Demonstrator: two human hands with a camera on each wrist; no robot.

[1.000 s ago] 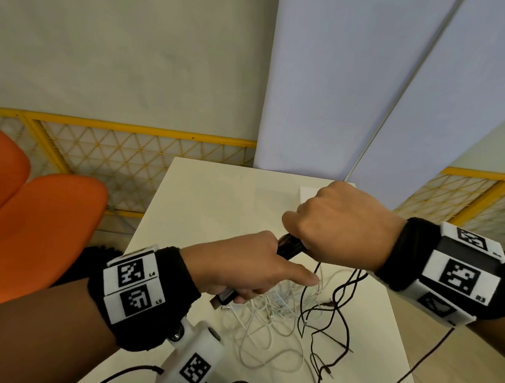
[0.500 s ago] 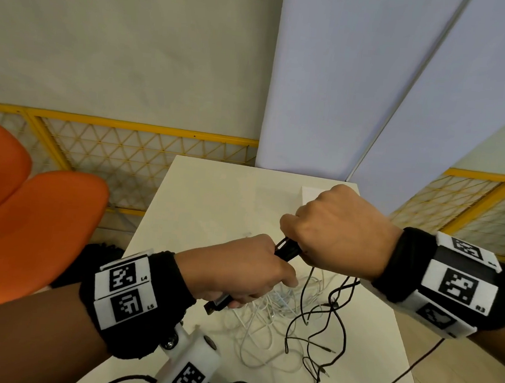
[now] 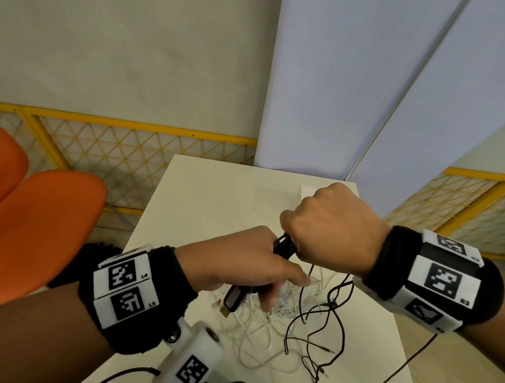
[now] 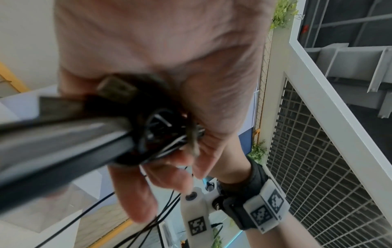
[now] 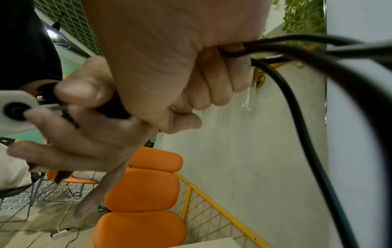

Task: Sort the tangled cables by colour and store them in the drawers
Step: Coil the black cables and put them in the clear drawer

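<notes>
At 9 o'clock an orange chair (image 3: pixel 33 230) stands beside the white table (image 3: pixel 203 194). The left hand (image 3: pixel 240 265) and, at its 2 o'clock, the right hand (image 3: pixel 332 224) both curl around a black cable bundle (image 3: pixel 284 247) above the tangled white cables (image 3: pixel 265 335).

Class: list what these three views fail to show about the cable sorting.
- Drawers: in no view.
- White box, head view: mostly behind the right hand.
- Black cable bundle: middle wrapped by both hands; left hand covers it.
- Left wrist view: the bundle is blurred.
</notes>
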